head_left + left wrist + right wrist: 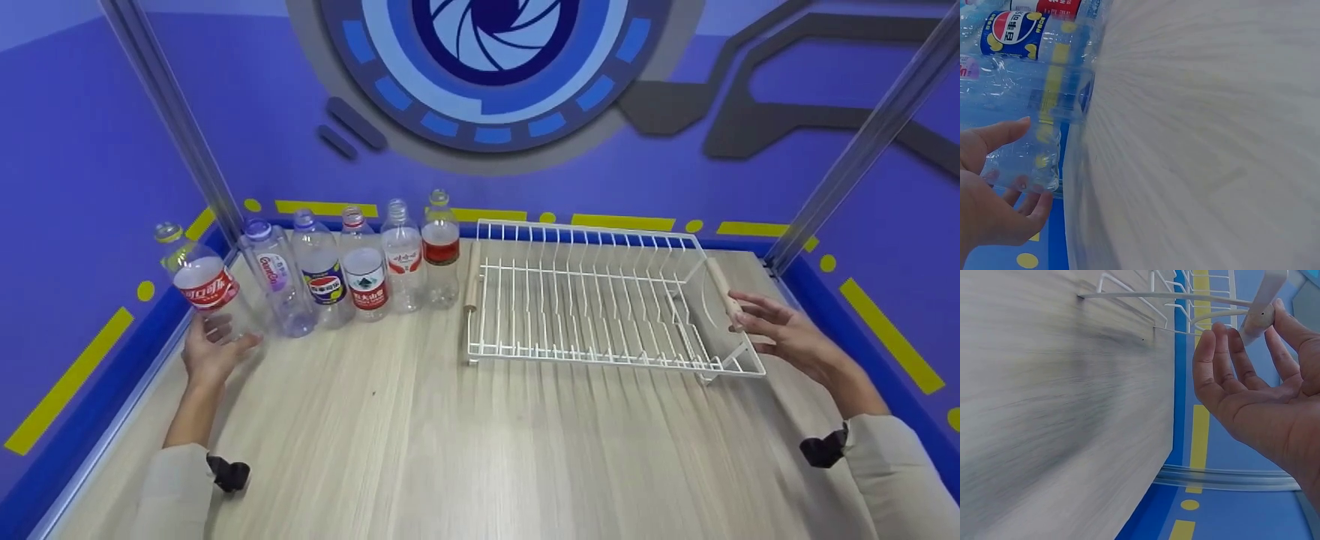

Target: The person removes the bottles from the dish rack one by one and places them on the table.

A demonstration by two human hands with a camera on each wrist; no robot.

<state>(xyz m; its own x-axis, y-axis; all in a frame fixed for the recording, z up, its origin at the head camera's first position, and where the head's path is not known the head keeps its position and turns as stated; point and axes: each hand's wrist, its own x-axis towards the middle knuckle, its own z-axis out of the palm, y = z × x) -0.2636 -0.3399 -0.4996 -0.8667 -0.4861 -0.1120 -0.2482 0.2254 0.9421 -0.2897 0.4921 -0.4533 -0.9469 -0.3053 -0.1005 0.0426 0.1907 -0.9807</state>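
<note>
My left hand is curled round the lower part of a clear plastic bottle with a red label, thumb toward me. In the left wrist view, several fingers show through the bottle's clear base. On the right, my right hand holds the wooden handle of a white wire dish rack. The right wrist view shows this handle between thumb and loosely bent fingers. The rack stands on its feet on the table, with a second wooden handle at its left end.
Several other clear bottles stand in a row beside the held one, among them one with a blue label and one with a dark red label. The wooden table meets blue walls and a metal post.
</note>
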